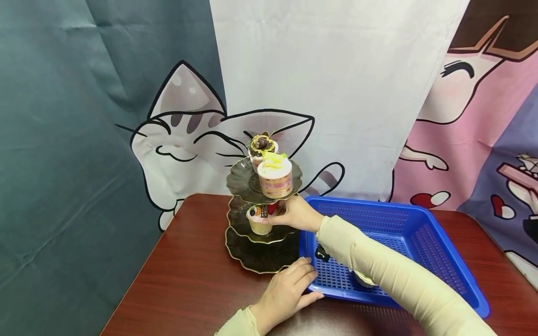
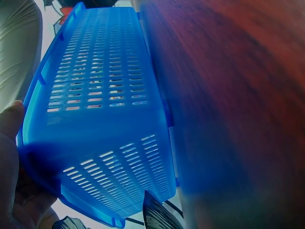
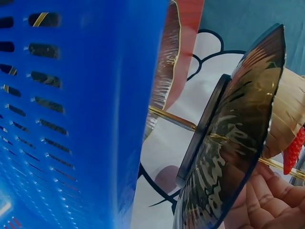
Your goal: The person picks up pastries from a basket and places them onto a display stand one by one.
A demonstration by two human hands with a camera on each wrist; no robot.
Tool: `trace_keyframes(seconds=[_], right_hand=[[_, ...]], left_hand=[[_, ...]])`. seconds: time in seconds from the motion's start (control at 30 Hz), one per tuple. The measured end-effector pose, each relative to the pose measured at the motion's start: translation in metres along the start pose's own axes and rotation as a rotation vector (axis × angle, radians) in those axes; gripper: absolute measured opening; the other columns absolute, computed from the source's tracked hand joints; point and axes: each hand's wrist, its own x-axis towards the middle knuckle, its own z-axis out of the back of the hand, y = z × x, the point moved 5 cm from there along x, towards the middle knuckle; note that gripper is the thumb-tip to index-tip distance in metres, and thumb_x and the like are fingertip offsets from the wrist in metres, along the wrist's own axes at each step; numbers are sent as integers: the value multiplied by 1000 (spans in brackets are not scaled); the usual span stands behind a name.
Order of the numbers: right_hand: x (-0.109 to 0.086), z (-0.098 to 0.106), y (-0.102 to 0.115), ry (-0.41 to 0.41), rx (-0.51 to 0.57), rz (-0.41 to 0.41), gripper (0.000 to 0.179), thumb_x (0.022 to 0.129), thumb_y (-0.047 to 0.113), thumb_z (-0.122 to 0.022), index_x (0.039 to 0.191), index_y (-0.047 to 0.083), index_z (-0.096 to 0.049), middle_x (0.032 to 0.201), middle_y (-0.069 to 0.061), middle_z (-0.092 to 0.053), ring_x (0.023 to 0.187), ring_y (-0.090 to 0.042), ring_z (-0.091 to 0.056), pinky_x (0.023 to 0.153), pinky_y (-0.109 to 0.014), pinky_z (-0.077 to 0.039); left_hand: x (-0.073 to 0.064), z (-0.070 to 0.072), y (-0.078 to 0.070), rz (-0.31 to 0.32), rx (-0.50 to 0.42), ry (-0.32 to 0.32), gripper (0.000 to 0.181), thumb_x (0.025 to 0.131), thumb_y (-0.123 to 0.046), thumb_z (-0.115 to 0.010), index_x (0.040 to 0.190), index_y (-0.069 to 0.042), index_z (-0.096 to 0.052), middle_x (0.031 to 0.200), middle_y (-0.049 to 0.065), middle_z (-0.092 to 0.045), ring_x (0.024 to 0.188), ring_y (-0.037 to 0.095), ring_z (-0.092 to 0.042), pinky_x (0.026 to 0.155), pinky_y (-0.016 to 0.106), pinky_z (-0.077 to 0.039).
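A tiered stand of dark, gold-edged scalloped plates (image 1: pixel 244 252) stands on the table. On its middle plate sits a small cupcake (image 1: pixel 260 227) topped with fruit and a chocolate piece; a red strawberry (image 3: pixel 294 150) shows at its top. My right hand (image 1: pixel 300 213) reaches in from the right and holds the cupcake's side, thumb in front, other fingers mostly hidden. The top plate bears a layered cake cup (image 1: pixel 275 179) with yellow topping and a chocolate-topped cup (image 1: pixel 262 144) behind it. My left hand (image 1: pixel 286 289) grips the near-left corner of a blue plastic basket (image 1: pixel 451 261).
Inside the basket, a pale cream-coloured item (image 1: pixel 364 279) lies partly hidden under my right sleeve. The basket's left wall stands close against the stand. A reddish-brown table (image 1: pixel 180 280) carries everything, and a printed cat curtain (image 1: pixel 180 154) hangs behind it.
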Motion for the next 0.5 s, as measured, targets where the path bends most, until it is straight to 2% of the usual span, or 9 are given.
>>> trace_keyframes(seconds=[0.5], right_hand=[[-5, 4, -3, 38, 39, -36, 31, 81, 33, -77, 101, 11, -66, 90, -3, -72, 79, -11, -66, 73, -24, -56]], left_hand=[[0, 0, 0, 1, 2, 5, 35, 83, -43, -72, 99, -12, -70, 101, -2, -67, 115, 14, -61, 106, 26, -47]])
